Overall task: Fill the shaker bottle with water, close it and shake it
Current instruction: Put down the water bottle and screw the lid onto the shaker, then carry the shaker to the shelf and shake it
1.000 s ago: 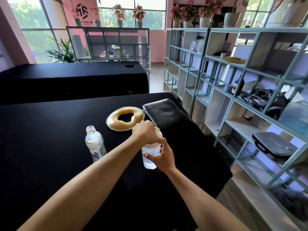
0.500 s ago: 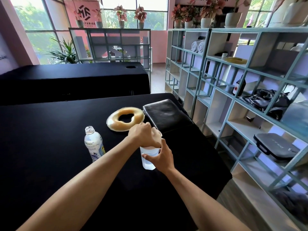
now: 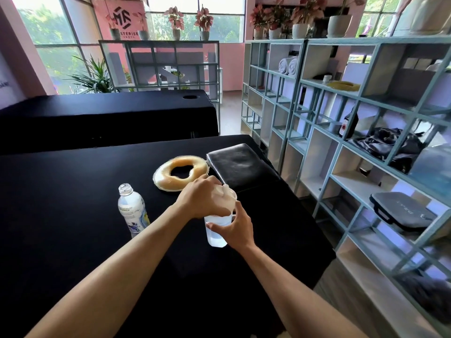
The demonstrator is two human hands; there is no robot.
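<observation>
While its small label print is unreadable, the uncapped clear plastic water bottle (image 3: 131, 211) stands upright; the left hand (image 3: 203, 200) clasps the translucent shaker bottle's (image 3: 217, 231) lid, the right hand (image 3: 235, 226) its upright body.

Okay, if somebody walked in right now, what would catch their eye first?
Both hands meet on the clear shaker bottle at the middle of the black table: the left hand covers its lid, the right hand grips its body. Left of them stands an uncapped water bottle.

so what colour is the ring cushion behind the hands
Translucent amber-yellow ring cushion, best in the head view.
</observation>
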